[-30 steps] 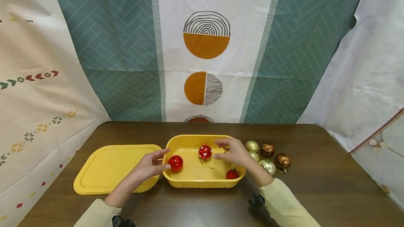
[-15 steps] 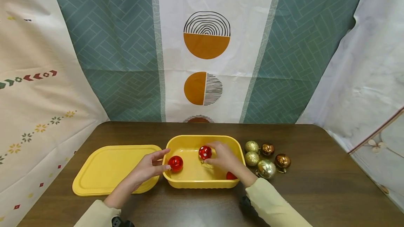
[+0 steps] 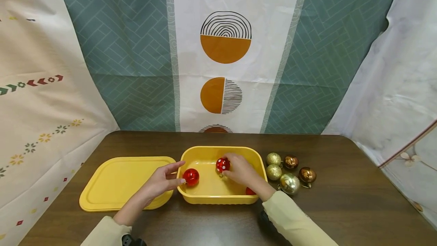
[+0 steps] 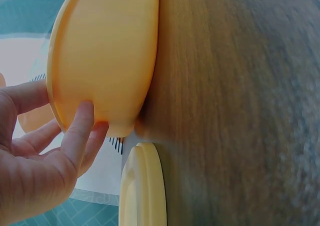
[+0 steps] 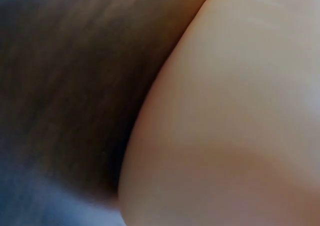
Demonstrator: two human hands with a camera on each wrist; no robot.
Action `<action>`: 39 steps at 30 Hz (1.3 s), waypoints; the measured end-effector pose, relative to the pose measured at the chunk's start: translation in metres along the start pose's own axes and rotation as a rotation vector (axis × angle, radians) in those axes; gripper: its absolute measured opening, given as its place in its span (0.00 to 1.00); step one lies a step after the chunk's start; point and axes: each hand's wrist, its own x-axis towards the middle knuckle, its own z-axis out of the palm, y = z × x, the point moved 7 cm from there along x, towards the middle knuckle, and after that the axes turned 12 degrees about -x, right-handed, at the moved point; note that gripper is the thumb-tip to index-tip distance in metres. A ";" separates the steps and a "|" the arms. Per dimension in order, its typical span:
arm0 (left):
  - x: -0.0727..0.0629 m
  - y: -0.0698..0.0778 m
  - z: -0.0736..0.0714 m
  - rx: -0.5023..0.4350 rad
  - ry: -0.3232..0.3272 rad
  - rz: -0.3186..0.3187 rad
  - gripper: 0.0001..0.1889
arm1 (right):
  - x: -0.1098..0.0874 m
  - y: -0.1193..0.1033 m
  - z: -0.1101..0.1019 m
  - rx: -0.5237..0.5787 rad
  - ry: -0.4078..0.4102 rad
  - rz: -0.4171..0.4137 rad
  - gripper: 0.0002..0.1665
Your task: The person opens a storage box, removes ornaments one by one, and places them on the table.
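A yellow plastic box (image 3: 218, 199) stands on the table, holding several red Christmas baubles. My right hand (image 3: 240, 170) reaches inside and pinches the red bauble with white dots (image 3: 222, 164) between thumb and fingers. At the box's left end, my left hand (image 3: 159, 182) grips the rim. The left wrist view shows fingers (image 4: 79, 131) against the outer wall, with another digit passing behind the rim. A shiny red bauble (image 3: 191, 177) lies by that left end, beside the thumb. Under my right wrist, another red bauble (image 3: 250, 191) is partly hidden.
Left of the box lies its flat yellow lid (image 3: 119, 181). To the right, gold glitter baubles (image 3: 274, 172), a shiny pale-gold bauble (image 3: 289, 183) and brown baubles (image 3: 307, 175) sit grouped on the dark wooden table (image 3: 355, 193). A blurred pale surface fills much of the right wrist view.
My right hand has moved left and inward from the box's right side, closing its fingers on the dotted bauble. My left hand has stayed at the rim.
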 end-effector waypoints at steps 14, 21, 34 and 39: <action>0.001 -0.001 0.001 -0.010 -0.013 0.007 0.32 | 0.001 0.005 0.001 0.014 -0.020 0.025 0.22; 0.002 -0.002 0.003 -0.047 -0.031 0.008 0.32 | -0.002 0.006 -0.010 0.079 0.031 -0.015 0.20; 0.002 -0.001 0.001 -0.024 -0.012 -0.001 0.32 | -0.023 0.047 -0.050 0.201 0.069 0.047 0.23; 0.001 -0.001 0.001 -0.010 0.003 -0.007 0.32 | -0.035 0.073 -0.069 0.229 0.073 0.090 0.24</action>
